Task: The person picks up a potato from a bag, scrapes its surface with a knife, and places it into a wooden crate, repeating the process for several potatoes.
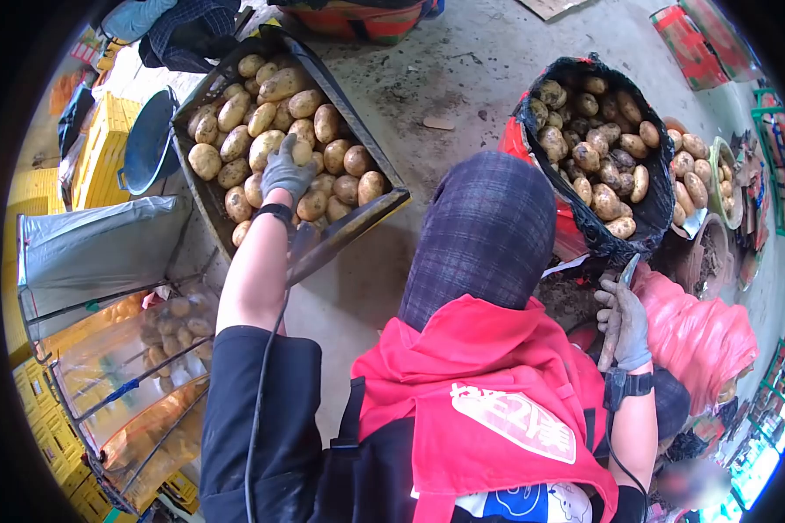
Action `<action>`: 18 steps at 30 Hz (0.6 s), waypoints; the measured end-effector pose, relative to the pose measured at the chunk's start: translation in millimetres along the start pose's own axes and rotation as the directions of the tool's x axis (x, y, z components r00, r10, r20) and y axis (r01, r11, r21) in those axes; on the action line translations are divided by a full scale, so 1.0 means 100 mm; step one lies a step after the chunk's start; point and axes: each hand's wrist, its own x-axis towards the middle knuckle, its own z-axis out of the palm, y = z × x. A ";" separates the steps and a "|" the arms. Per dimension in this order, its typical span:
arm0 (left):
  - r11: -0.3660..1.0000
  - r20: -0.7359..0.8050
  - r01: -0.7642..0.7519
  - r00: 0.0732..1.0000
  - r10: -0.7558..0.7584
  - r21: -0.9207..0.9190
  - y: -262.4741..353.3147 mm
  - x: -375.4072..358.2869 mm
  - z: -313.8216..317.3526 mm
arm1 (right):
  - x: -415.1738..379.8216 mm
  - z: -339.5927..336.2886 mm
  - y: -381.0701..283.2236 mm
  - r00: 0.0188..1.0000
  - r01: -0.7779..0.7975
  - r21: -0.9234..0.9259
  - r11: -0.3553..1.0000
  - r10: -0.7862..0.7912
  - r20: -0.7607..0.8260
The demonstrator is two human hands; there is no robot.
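Head view: we find our left hand (288, 172), in a grey glove, extended into the dark-edged crate (390, 199) of potatoes (235, 112) in the upper left of the frame. Its fingers point toward the top of the frame and lie over the heap. One potato (302, 152) sits just beside the fingertips, on their right side in the frame; a larger pale potato (265, 150) lies on their other side. We cannot tell whether the fingers pinch either one, as the back of the glove hides the contact.

We note our right hand (626, 324), also gloved, at right of centre, below the round black-lined container (595, 239) that holds further potatoes, some of them dark-marked. Its fingers are slightly bent and reach toward the left of the frame. A narrow blade-like piece (630, 269) projects above the hand; its grip is not clear to us. A pink sack (693, 336) lies just beside this hand.

We record a blue tub (151, 144) beside the crate, with yellow crates (105, 150) stacked at far left.
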 end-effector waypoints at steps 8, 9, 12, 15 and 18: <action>0.975 -0.156 -0.184 0.967 0.203 0.125 0.10 -0.65 0.49 | 0.04 0.09 -0.06 0.999 -0.018 -0.014 1.000 0.018 -0.035; 0.975 -0.153 -0.183 0.968 0.201 0.122 0.05 -0.62 0.50 | 0.04 0.11 -0.08 0.999 -0.024 -0.016 1.000 0.024 -0.033; 1.000 -0.021 0.008 1.000 -0.009 -0.002 0.05 -0.54 0.38 | 0.03 0.17 -0.12 1.000 -0.001 -0.016 1.000 0.001 0.000; 0.998 0.090 -0.006 0.996 0.001 0.056 0.17 -0.68 0.08 | -0.02 0.20 -0.20 0.999 0.034 -0.007 0.999 -0.034 -0.003; 0.999 0.150 -0.047 0.988 0.046 0.002 -0.04 -0.77 0.01 | -0.08 0.20 -0.23 0.996 0.091 0.035 0.995 -0.091 0.004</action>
